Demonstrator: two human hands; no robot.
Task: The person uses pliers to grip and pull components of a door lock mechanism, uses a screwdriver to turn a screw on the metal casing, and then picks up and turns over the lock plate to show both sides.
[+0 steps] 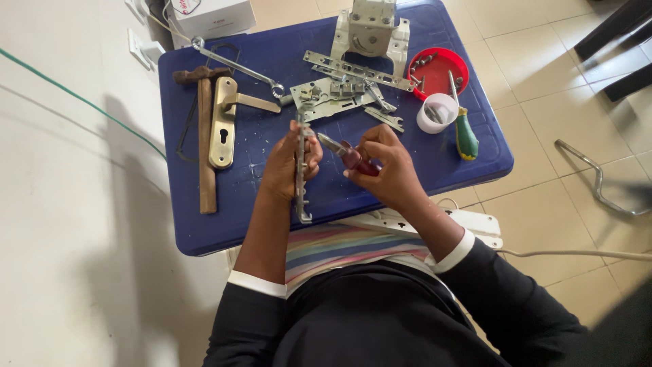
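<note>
The left hand (288,163) grips a long metal strip (301,173), and the right hand (384,166) squeezes red pliers (346,155) beside it. Past the strip, lock parts (339,92) lie apart on the blue table (204,234), so much is left.

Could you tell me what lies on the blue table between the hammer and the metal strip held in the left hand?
A brass door handle plate, in the head view, lies between the hammer and the metal strip.
</note>
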